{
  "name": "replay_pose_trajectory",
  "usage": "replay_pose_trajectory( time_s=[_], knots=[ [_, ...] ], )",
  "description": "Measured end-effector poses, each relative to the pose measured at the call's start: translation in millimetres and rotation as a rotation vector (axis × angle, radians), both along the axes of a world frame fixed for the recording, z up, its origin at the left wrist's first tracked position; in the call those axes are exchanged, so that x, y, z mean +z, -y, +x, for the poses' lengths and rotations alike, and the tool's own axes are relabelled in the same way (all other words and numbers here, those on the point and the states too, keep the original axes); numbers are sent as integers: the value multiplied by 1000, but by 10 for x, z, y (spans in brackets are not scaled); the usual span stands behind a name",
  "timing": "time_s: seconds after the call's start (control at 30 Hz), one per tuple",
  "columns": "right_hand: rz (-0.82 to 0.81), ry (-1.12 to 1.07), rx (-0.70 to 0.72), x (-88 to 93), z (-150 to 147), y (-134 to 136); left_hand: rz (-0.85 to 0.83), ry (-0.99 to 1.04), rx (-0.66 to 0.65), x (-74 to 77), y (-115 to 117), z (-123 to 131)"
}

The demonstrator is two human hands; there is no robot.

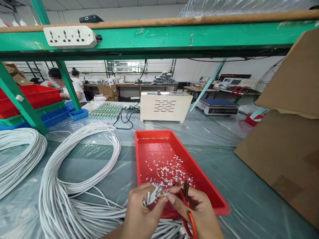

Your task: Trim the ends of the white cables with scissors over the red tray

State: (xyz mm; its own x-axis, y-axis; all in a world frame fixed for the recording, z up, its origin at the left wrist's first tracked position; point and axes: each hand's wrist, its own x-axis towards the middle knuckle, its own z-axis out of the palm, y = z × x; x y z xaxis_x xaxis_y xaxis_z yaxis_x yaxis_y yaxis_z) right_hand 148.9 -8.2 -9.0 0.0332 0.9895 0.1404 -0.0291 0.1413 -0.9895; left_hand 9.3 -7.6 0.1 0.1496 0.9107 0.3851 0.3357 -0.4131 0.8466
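Note:
My left hand [143, 207] is closed around a bunch of white cable ends [152, 196], which stick up between thumb and fingers. Close against it, my right hand [196, 205] pinches at one cable tip with thumb and forefinger. Orange-handled cutters [189, 219] with dark blades are tucked in that same right hand, blades pointing up. Both hands are over the near end of a red tray [179, 139], where many small white scraps [169, 171] lie scattered. A big coil of white cable [53, 172] lies left of my hands, its strands running beneath my left wrist.
A second cable coil [20, 156] lies at far left. Behind the tray stand a cream metal box [164, 108] and a scale [218, 108]. Cardboard [286, 149] leans at right. A green shelf beam [159, 38] crosses overhead. Two people sit beyond stacked bins [32, 96].

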Motion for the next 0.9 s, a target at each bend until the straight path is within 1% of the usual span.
replay_pose_trajectory(
  time_s=[0.2, 0.33, 0.43, 0.53, 0.7, 0.9],
  knots=[
    [-62, -14, -8, -47, 18, 7, 32, -2, -14, 2, -6, 2],
    [-85, 0, -42, -33, 7, -2, 36, -39, 4, -26, -6, 7],
    [-85, -26, -40, -13, -10, -9, 40, -53, 8, -41, -7, 13],
    [-95, -68, -47, 1, -14, -18, 16, -71, -19, -47, -10, 15],
    [-152, -111, -35, 9, -12, -31, -49, -74, 6, -57, -17, 15],
    [-195, -187, -40, 34, -33, -39, -183, 31, -144, 17, -35, 25]
  ],
)
